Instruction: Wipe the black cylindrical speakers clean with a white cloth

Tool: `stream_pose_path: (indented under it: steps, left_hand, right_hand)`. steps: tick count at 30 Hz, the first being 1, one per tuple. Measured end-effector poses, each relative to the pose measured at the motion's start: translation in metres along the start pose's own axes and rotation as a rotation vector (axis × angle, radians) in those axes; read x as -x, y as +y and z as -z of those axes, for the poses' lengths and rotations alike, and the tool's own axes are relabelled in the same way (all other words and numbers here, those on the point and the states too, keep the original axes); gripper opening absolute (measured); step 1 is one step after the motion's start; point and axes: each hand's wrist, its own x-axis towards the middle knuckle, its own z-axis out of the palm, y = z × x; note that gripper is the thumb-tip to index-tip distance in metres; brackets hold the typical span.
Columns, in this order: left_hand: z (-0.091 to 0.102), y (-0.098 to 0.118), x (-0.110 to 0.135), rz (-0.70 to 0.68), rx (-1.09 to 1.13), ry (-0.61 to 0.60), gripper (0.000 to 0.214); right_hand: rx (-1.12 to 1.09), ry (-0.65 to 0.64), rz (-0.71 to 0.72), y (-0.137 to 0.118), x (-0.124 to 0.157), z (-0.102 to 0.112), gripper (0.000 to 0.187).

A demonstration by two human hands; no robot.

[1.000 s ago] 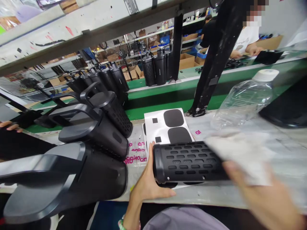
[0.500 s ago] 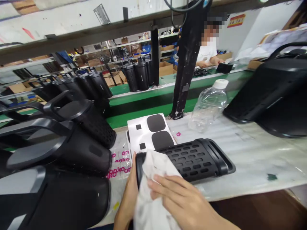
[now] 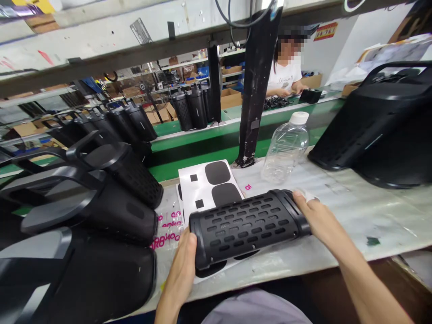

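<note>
A black perforated grille panel (image 3: 248, 226) lies lengthwise on the bench in front of me, over a white sheet of black pads (image 3: 209, 182). My left hand (image 3: 182, 270) cups its left end, fingers wrapped against the edge. My right hand (image 3: 312, 213) grips its right end, with a bit of white cloth (image 3: 308, 194) showing under the fingers.
Black speaker housings (image 3: 101, 198) with handles lie in a row at the left. A large black speaker (image 3: 381, 130) stands at the right, and a clear plastic bottle (image 3: 285, 148) behind the panel. A green conveyor (image 3: 202, 144) runs beyond, where a person in a white shirt (image 3: 286, 76) works.
My right hand with the cloth has gone from the panel's left end to its right end. The panel now lies tilted, with its right end farther away.
</note>
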Motion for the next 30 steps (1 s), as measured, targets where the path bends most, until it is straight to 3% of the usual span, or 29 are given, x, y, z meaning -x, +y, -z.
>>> stream_pose_path:
  steps: [2, 6, 9, 11, 13, 17, 19, 22, 24, 27, 30]
  left_hand:
    - [0.002, -0.002, 0.005, -0.021, -0.026, 0.008, 0.074]
    - [0.011, -0.005, -0.001, -0.301, 0.026, -0.078, 0.084]
    - [0.012, -0.007, -0.017, -0.352, 0.084, -0.142, 0.103]
    - [0.011, -0.009, -0.025, -0.347, 0.067, -0.124, 0.107]
    - [0.009, -0.011, -0.027, -0.361, -0.008, -0.088, 0.110]
    - [0.008, -0.010, -0.024, -0.335, -0.037, -0.103, 0.124]
    - [0.006, -0.009, -0.024, -0.330, -0.011, -0.098, 0.126]
    - [0.003, -0.010, -0.027, -0.379, -0.048, -0.027, 0.121]
    - [0.003, -0.011, -0.030, -0.419, -0.069, -0.021, 0.122]
    - [0.002, -0.010, -0.034, -0.488, -0.161, 0.004, 0.101]
    - [0.003, -0.008, -0.037, -0.548, -0.276, 0.009, 0.071]
  right_hand:
    - [-0.064, 0.061, -0.112, -0.015, 0.007, -0.018, 0.056]
    - [-0.207, 0.257, -0.227, -0.028, 0.007, -0.036, 0.060]
    - [-0.257, 0.185, -0.211, -0.025, -0.001, -0.043, 0.059]
    - [-0.241, 0.057, -0.204, -0.019, -0.006, -0.041, 0.051]
    - [-0.182, 0.009, -0.225, -0.014, -0.005, -0.034, 0.044]
    - [-0.054, 0.244, -0.244, -0.019, 0.011, -0.020, 0.050]
    - [0.001, 0.253, -0.029, -0.033, 0.024, -0.025, 0.051]
    - [0.069, 0.069, 0.448, -0.069, 0.050, -0.055, 0.049]
    - [0.083, -0.001, 0.666, -0.101, 0.070, -0.080, 0.044]
    - [0.063, -0.006, 0.847, -0.144, 0.095, -0.107, 0.033]
    - [-0.008, -0.111, 1.014, -0.154, 0.108, -0.109, 0.035]
